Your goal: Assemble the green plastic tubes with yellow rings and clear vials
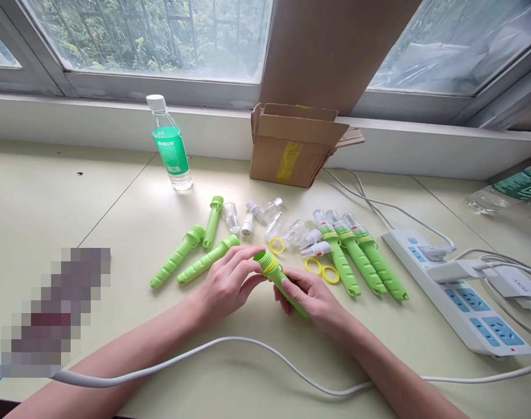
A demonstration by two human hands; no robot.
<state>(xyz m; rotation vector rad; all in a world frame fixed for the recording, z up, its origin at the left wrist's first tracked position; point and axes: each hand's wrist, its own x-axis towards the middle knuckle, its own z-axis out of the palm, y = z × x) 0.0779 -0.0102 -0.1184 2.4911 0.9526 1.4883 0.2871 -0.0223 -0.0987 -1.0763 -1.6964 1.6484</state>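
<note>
My right hand [311, 297] grips a green ribbed handle [277, 277] around its lower part, tilted with its threaded end up and to the left. A yellow ring sits on that threaded end. My left hand [228, 279] pinches the ring and the top of the handle with its fingertips. Three bare green handles [191, 256] lie to the left. Three finished green handles with clear caps [361, 256] lie to the right. Loose yellow rings [321, 269] and clear plastic caps [274, 224] lie between them.
A water bottle with a green label [171, 145] stands at the back. An open cardboard box [291, 145] sits by the window sill. A white power strip [457, 291] with plugs lies at the right. A white cable [248, 349] crosses over my forearms.
</note>
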